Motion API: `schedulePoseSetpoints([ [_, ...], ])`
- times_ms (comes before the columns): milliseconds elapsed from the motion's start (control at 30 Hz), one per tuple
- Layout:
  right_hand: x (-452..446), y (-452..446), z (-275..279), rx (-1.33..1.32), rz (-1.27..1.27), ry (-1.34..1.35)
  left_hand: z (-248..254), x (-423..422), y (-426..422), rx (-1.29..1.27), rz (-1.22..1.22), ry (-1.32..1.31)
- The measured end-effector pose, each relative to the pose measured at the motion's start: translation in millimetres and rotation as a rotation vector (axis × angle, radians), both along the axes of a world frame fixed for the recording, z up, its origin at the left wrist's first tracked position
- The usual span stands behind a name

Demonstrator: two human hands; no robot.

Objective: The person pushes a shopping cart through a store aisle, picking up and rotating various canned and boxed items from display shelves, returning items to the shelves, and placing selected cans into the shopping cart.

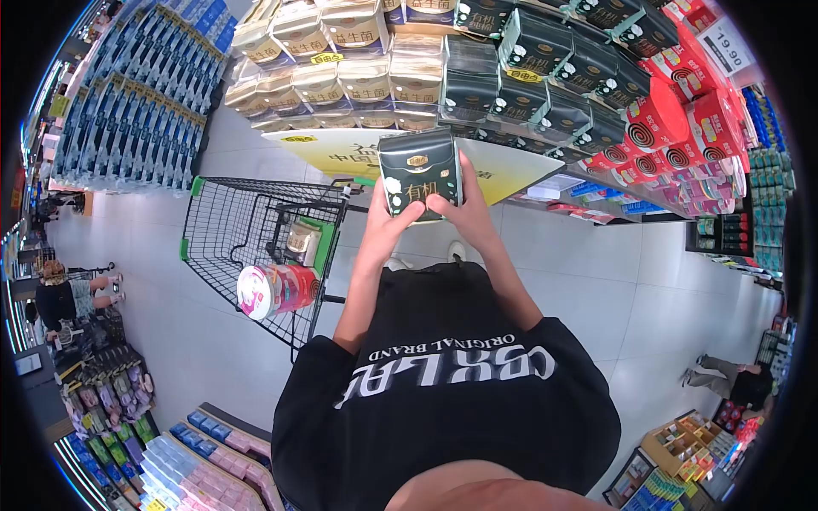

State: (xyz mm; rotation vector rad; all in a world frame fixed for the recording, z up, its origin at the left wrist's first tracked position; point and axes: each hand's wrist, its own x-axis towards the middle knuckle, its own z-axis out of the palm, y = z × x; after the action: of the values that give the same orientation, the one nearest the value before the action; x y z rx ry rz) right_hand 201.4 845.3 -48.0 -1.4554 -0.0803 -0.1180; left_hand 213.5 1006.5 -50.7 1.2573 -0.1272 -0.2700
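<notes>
A dark green pack (420, 175) with a white flower print and gold lettering is held upright in front of me, its printed face toward me. My left hand (388, 213) grips its left side, thumb across the lower front. On the right side my right hand (464, 209) grips it too, thumb also on the front. The fingers behind the pack are hidden. Just beyond it stands a display of matching dark green packs (520, 94) beside rows of cream packs (341, 81).
A shopping cart (256, 204) stands to my left, carrying a cream pack (303, 242) and a clear tub with red contents (281, 289). Red packs (656, 119) fill the display's right end. Other people are at far left (72, 298) and far right (741, 383).
</notes>
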Motion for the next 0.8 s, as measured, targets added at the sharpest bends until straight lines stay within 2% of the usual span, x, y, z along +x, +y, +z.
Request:
schedulePoseSetpoints([
  [100, 2.9, -12.4, -12.2, -0.222, 0.064, 0.068, 17.8, -3.3, -7.7, 0.355, 0.126, -0.164],
  [167, 0.2, -7.2, 1.0, 0.056, 0.025, 0.005, 42.1, -7.9, -15.4, 0.672, 0.251, -0.363],
  [200, -1.2, -4.9, 6.8, 0.195, 0.006, -0.022, 43.2, -9.5, -16.7, 0.825, 0.296, -0.57],
  [300, 3.1, -9.0, 1.8, 0.383, -0.046, 0.056, 59.5, -31.9, -21.4, 0.892, 0.186, -0.838],
  [333, 6.2, -16.5, -27.9, 0.706, -0.012, 0.239, 59.5, -36.5, -22.7, 0.888, 0.149, -0.894],
  [433, 7.6, -19.5, -18.0, 1.09, 0.176, 0.328, 55.1, -43.0, -25.7, 0.926, 0.084, -1.019],
  [600, -1.2, -6.3, -12.1, 1.028, 0.046, 0.479, 26.2, -27.4, -30.9, 1.145, 0.261, -0.984],
  [700, -13.3, 2.7, 6.5, 0.667, -0.058, 0.35, 4.8, -10.1, -29.1, 0.584, 0.371, -0.636],
  [733, -12.7, -7.8, -6.3, 0.574, 0.006, 0.333, 2.3, -11.5, -28.6, 0.308, 0.355, -0.404],
  [767, -11.6, -17.5, -7.9, 0.398, 0.023, 0.257, -8.8, -1.5, -12.3, 0.227, 0.161, -0.205],
  [800, -9.4, -26.5, -9.1, 0.221, 0.043, 0.18, 3.8, 0.4, -9.5, 0.018, 0.091, -0.059],
])
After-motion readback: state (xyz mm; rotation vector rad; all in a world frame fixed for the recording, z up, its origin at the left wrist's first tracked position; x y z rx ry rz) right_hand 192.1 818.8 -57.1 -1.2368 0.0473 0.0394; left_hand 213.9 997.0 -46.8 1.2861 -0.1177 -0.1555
